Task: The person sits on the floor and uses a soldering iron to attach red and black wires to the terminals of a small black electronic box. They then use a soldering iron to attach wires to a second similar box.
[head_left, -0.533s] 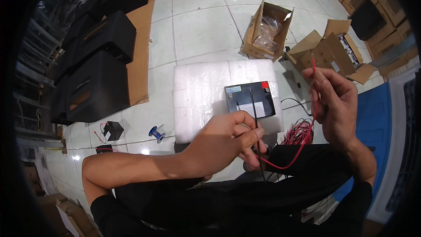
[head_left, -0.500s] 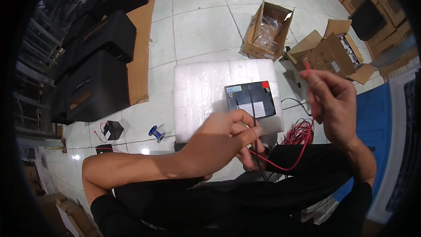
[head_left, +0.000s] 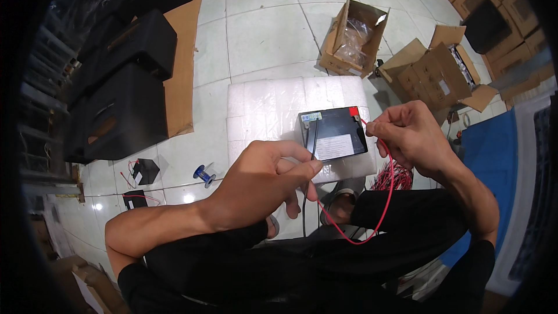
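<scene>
A black box-shaped battery (head_left: 325, 134) with a white label and a red terminal mark (head_left: 353, 111) lies on a white foam block (head_left: 261, 104). My left hand (head_left: 267, 177) is closed at the battery's near left corner, pinching a black wire (head_left: 304, 197) between thumb and index finger. The wire's upper end reaches over the battery's left side. Between the fingertips of my right hand (head_left: 407, 136) is a red wire (head_left: 388, 197), its tip close to the battery's red corner; whether it touches the terminal I cannot tell. The red wire loops down and back to my left hand.
A pile of red and black wires (head_left: 392, 176) lies right of the foam block. Open cardboard boxes (head_left: 351, 40) stand beyond it. Large black cases (head_left: 125, 116) line the left. A blue spool (head_left: 204, 175) and small black batteries (head_left: 145, 171) rest on the tiled floor.
My right hand has come down and left, bringing the red wire's tip beside the battery's red corner. My left hand has shifted left, and the black wire's end with it.
</scene>
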Demonstrator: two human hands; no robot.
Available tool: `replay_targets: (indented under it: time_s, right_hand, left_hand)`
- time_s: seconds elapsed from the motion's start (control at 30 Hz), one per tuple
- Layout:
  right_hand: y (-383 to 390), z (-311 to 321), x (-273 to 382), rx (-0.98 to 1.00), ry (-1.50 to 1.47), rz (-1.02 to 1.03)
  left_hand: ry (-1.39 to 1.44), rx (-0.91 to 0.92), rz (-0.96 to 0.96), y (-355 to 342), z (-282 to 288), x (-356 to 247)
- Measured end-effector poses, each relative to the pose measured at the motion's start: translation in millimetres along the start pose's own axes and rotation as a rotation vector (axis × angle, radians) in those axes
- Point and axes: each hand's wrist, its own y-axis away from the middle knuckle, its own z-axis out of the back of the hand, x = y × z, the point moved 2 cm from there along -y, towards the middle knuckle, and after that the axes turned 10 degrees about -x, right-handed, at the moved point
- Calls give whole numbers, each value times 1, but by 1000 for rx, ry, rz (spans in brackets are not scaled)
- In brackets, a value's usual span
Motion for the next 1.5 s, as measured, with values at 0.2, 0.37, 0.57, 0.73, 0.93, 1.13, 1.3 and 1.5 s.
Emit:
replay_targets:
  time_s: [0.2, 0.37, 0.57, 0.73, 0.93, 1.13, 1.3, 1.5]
  right_hand:
    - [-2, -2, 3, -27, 41, -58]
    - [-4, -4, 12, -77, 134, -113]
    - [-19, 0, 16, -72, 127, -143]
    - [-26, 0, 16, -57, 116, -156]
    - [-27, -2, 18, -35, 99, -144]
    - [-28, -5, 17, -38, 136, -29]
    - [-22, -6, 22, 7, 260, -6]
    - [-6, 4, 33, -195, 306, 172]
  left_hand:
    - [-40, 28, -22, 0, 0, 1]
    - [-60, 37, -17, 2, 2, 0]
    - [-91, 68, -70, 2, 2, 2]
    - [-71, 74, -86, 2, 5, 4]
    - [-76, 90, -84, 3, 7, 4]
    - [-41, 98, -49, 5, 6, 2]
    - [-76, 83, -39, 4, 7, 5]
    - [-20, 114, 10, 0, 6, 6]
